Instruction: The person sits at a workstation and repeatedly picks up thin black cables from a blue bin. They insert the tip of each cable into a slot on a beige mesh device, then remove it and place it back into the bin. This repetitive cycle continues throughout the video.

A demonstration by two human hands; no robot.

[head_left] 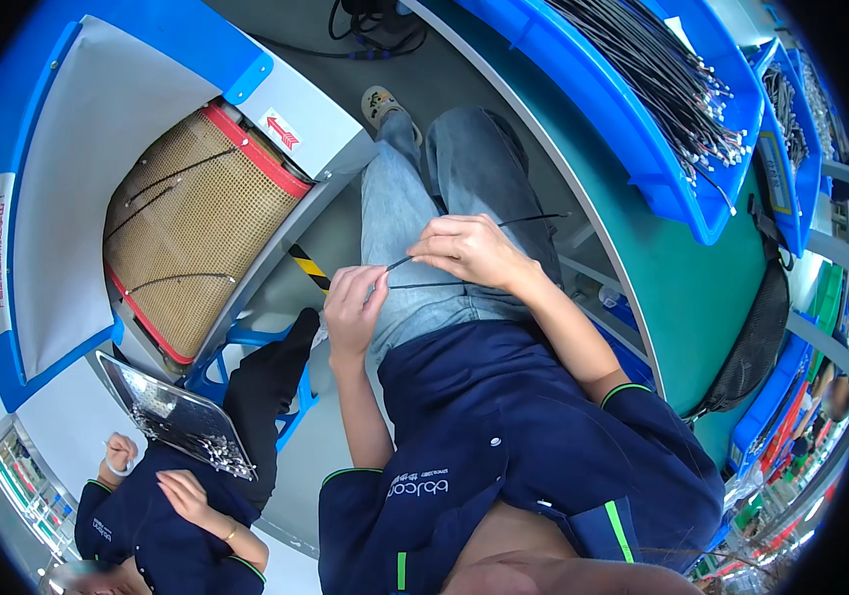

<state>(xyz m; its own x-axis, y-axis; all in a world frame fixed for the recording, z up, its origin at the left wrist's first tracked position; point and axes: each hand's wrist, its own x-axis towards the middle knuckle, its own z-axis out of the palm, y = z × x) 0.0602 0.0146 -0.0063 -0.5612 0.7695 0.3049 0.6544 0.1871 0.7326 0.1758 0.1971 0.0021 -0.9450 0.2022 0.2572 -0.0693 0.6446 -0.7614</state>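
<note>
Above my lap, both hands are closed on a thin black cable, with a short stretch showing between them. The fingertips of my left hand pinch it near one end. My right hand grips it a little further along, thumb and fingers together. From behind my right hand the cable runs on to the right, over my leg, to a thin tip. A second dark strand crosses my jeans below the hands; whether it is the same cable, I cannot tell.
A mesh conveyor belt at the left carries several black cables. At the right, a green-topped table bears a blue bin of black cables with white connectors and a black pouch. A co-worker sits lower left beside a tray of small parts.
</note>
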